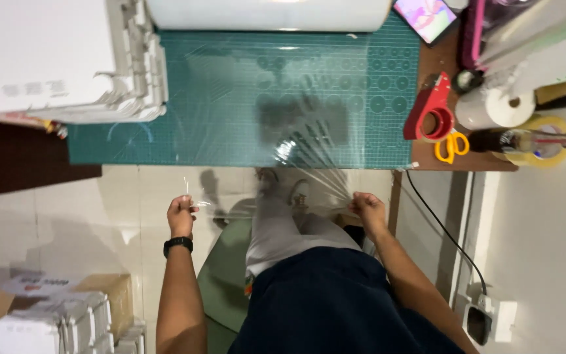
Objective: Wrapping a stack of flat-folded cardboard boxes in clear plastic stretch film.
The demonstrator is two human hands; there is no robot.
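A sheet of clear plastic film [276,124] runs from the big roll [270,13] at the far edge of the table, across the green cutting mat [165,137], and off the near edge into the person's hands. The left hand [181,215] pinches one near corner shut between fingers and thumb; the right hand [367,206] is closed on the other, gathered and wrinkled. By the look of it, the film is pulled out and taut but not yet cut from the roll — that part is left. On the right of the table lie a red tape dispenser [430,108], yellow scissors [452,145] and a white paper roll [496,106]; stacked white boxes [67,59] sit far left. Below — pale floor tiles [99,196] and more boxes [54,314].
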